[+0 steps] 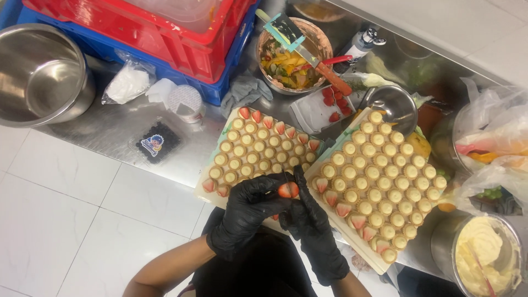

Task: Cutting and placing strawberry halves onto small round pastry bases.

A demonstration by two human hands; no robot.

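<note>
— Over the near edge of the steel counter (110,132), what do the two hands have between them?

— A strawberry (288,190), red and glossy, with a pale cut face. The left hand (247,212) in a shiny black glove pinches it with fingers closed on it, just above the gap between two trays.

— And the right hand (311,223)?

— Also gloved in black, fingers pointing up beside the berry and touching it. Whether it grips a blade I cannot tell; its fingers look curled together.

— What lies on the trays?

— The left tray (206,192) and the right tray (379,267) are flat and rectangular, packed with rows of small round tart shells (374,181), pale yellow with cream centres. Some along the edges carry strawberry halves (344,209).

— How are the arms set?

— Both forearms rise from the bottom, bare below the gloves, wrists bent inward so the hands meet.

— Anything round about?

— A big steel bowl (38,71) at the far left, a bowl of chopped fruit (289,69) with a knife (308,52) across it, a red crate (165,33), and a tub of yellow cream (484,256) at the lower right.
</note>
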